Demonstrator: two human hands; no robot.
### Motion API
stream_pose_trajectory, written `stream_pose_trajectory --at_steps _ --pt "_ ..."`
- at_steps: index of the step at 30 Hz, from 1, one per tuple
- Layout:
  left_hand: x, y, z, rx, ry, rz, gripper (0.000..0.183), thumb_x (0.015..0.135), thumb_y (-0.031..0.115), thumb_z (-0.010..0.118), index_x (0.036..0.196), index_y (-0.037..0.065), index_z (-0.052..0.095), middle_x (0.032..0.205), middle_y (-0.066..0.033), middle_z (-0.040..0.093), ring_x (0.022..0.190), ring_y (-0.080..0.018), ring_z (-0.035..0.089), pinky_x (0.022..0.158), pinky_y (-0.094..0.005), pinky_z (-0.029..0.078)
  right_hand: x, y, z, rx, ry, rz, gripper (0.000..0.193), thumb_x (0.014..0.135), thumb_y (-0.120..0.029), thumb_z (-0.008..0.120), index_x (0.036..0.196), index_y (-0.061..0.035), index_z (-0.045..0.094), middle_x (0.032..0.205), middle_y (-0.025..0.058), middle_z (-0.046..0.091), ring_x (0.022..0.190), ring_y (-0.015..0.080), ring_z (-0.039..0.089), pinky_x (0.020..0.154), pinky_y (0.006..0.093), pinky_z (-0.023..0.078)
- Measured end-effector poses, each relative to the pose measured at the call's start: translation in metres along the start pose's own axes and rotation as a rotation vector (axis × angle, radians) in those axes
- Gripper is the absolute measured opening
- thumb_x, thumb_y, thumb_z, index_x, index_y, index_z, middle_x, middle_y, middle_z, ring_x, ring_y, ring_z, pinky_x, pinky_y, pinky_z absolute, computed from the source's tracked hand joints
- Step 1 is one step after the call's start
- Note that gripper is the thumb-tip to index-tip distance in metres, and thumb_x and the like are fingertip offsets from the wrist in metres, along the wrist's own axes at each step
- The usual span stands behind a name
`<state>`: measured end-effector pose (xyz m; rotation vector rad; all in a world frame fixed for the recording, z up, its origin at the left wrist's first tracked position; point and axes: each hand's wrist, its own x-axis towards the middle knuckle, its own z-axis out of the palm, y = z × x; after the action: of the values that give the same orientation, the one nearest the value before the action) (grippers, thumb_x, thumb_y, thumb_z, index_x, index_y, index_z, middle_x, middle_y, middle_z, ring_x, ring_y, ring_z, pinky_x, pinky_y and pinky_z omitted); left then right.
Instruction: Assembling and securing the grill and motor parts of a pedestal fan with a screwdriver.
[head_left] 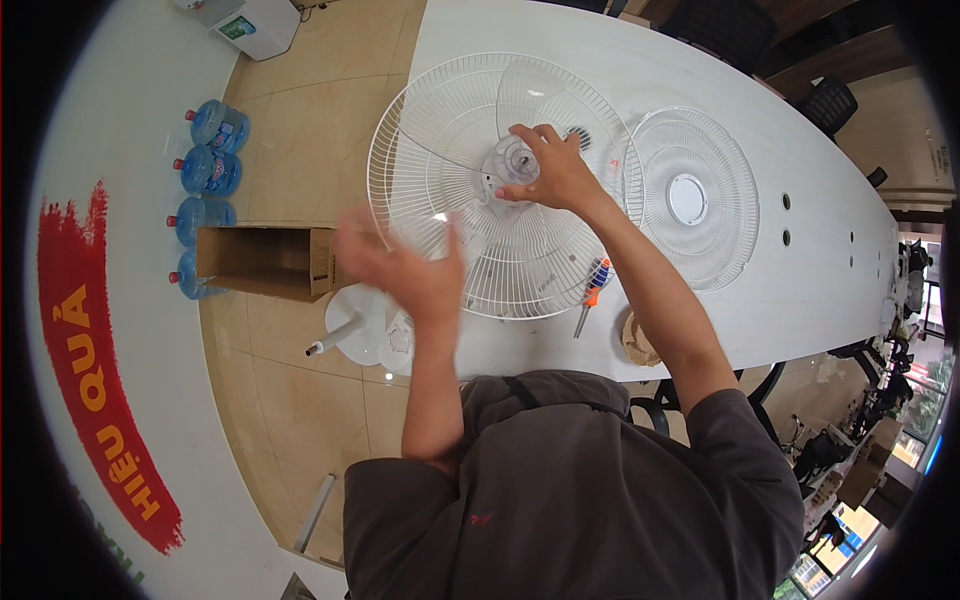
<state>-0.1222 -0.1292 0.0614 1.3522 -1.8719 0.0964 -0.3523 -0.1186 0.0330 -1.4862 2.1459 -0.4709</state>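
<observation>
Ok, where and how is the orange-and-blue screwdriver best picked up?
Probably grip the screwdriver by the orange part of its handle, pinching across it from above, on the near side. Its thin shaft points toward the near edge of the table; the handle's far end appears to overlap the fan guard.

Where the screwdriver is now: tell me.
In the head view, the screwdriver lies right of centre on the white table, beside the larger fan guard's lower-right rim, up-left of the round tan item.

dark grey shirt [620, 500]; short sleeves [735, 440]; small red mark [481, 519]
</observation>
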Motion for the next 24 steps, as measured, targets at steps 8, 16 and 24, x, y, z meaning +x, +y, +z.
stream_pose_trajectory --at_steps 8,16,24 --pt "-0.024 -0.073 0.029 -1.091 -0.592 -1.051 0.044 0.106 0.026 0.053 0.138 -0.004 0.049 0.12 -0.0227 0.063 0.097 -0.0277 0.068 0.076 -0.0407 0.062 0.01 -0.007 -0.005 -0.01 -0.003 -0.083 0.091 0.059 -0.043 0.092 0.136 -0.007 0.06 0.123 0.0203 0.063 0.118 0.0438 0.055 0.101 0.0497 0.049" --pt "-0.027 -0.076 0.038 -0.988 -0.504 -1.134 0.035 0.109 0.02 0.043 0.127 -0.007 0.056 0.103 -0.0209 0.069 0.078 -0.0253 0.073 0.059 -0.0394 0.065 -0.009 -0.01 -0.116 0.109 0.341 -0.258 0.089 0.059 -0.05 0.09 0.131 -0.0046 0.064 0.122 0.0204 0.065 0.103 0.0347 0.067 0.091 0.0446 0.053" --pt "-0.028 -0.068 0.037 -0.936 -0.429 -0.979 0.033 0.108 0.019 0.046 0.122 -0.008 0.059 0.097 -0.0177 0.068 0.078 -0.0229 0.072 0.059 -0.0391 0.066 -0.15 0.111 -0.207 0.176 0.492 0.395 0.09 0.066 -0.055 0.087 0.139 -0.0093 0.06 0.123 0.0195 0.065 0.082 0.0236 0.068 0.065 0.0329 0.054"
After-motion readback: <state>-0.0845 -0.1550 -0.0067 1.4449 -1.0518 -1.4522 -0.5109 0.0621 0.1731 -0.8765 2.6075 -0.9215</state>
